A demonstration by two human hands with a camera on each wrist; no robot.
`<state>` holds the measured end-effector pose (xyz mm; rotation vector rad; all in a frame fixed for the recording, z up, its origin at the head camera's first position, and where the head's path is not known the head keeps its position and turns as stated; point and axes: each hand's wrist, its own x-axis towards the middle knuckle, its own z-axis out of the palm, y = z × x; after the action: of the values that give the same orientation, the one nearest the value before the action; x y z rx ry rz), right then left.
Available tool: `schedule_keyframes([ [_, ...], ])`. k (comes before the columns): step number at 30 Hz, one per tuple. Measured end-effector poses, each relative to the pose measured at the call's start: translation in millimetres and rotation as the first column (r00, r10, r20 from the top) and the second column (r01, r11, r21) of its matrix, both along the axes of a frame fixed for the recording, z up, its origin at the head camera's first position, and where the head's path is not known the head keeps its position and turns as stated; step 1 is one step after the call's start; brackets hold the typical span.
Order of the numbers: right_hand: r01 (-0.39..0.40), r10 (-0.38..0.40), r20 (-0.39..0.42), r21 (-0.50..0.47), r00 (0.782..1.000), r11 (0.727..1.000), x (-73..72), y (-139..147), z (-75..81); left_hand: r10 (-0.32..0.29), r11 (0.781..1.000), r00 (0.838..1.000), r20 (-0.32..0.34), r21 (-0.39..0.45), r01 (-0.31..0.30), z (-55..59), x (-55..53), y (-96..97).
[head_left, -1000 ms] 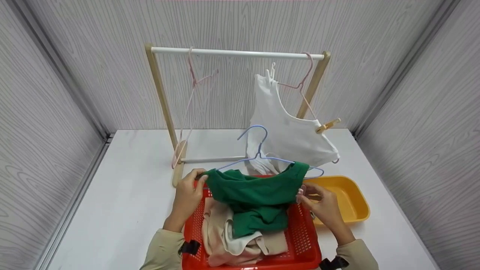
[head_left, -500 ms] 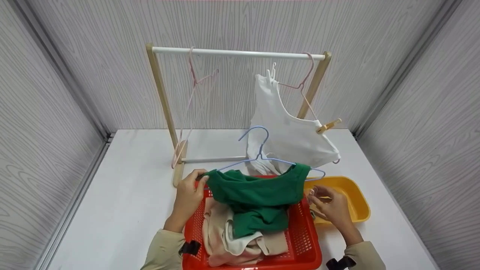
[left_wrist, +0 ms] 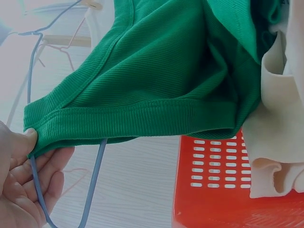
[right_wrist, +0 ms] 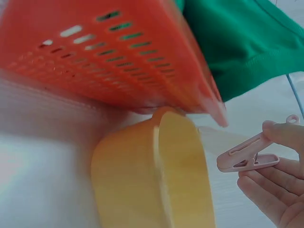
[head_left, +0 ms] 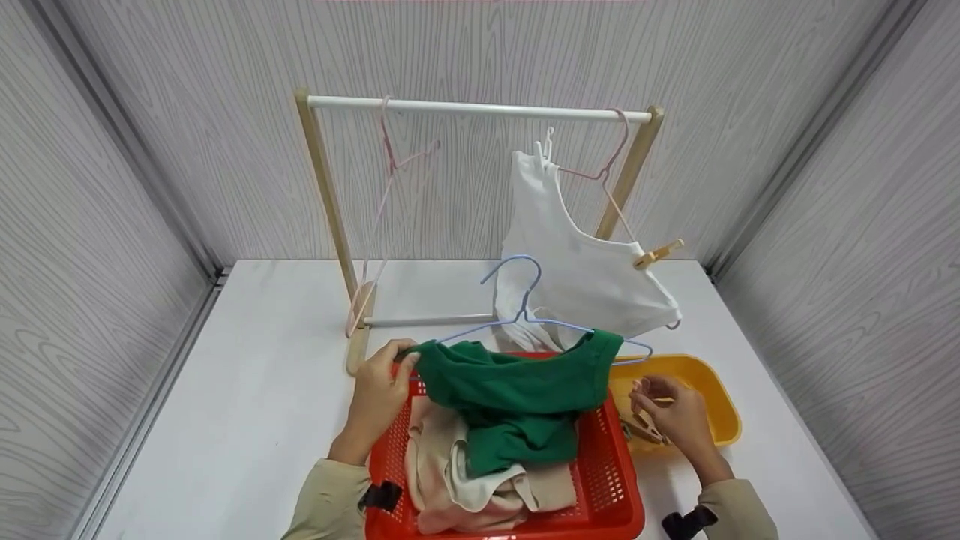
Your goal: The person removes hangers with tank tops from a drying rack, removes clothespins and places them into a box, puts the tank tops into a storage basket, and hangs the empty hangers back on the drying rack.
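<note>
A green ribbed tank top (head_left: 517,382) hangs on a blue hanger (head_left: 523,304) in front of me, its lower part bunched in the red basket (head_left: 627,487). At the top's left shoulder my left hand (head_left: 377,396) pinches the strap between thumb and fingers; in the left wrist view the hanger's end (left_wrist: 97,164) pokes out past the strap. My right hand (head_left: 682,416) is over the yellow bin (head_left: 731,397), apart from the top. Between its thumb and fingers it pinches a pink clothespin (right_wrist: 243,154), seen in the right wrist view.
Behind stands a rack with a white bar (head_left: 480,109). A bare pink hanger (head_left: 388,142) hangs at its left; a white tank top (head_left: 592,277) with clothespins hangs at its right. Beige clothes (head_left: 435,450) fill the basket. Wooden clothespins (head_left: 645,429) lie in the bin.
My right hand has moved right, away from the green top's right shoulder to over the yellow bin, still holding the pink clothespin. The left hand keeps its hold on the strap.
</note>
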<state>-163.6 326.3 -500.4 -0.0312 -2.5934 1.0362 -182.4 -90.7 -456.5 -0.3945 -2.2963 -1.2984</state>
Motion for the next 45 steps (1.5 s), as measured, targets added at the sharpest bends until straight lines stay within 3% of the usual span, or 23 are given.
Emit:
schedule_keyframes([
  [11,0.021,-0.019,-0.024,0.078,1.0,0.997,-4.0,18.1,-9.8,0.01,1.0,1.0,-0.022,-0.012,-0.01,-0.7,0.7,1.0],
  [23,0.081,-0.093,0.091,0.128,0.992,0.988,-8.2,36.5,-14.9,0.01,1.0,1.0,-0.01,-0.011,-0.011,-1.0,1.2,0.4],
  [32,0.104,-0.139,0.194,0.185,0.971,0.977,-9.1,58.0,-26.4,0.003,1.0,1.0,-0.019,-0.008,-0.003,-1.6,1.4,0.9],
  [45,0.121,-0.19,0.245,0.27,0.951,0.955,-9.3,72.6,-37.3,0.008,1.0,1.0,0.003,-0.017,-0.008,-1.5,1.2,1.2],
])
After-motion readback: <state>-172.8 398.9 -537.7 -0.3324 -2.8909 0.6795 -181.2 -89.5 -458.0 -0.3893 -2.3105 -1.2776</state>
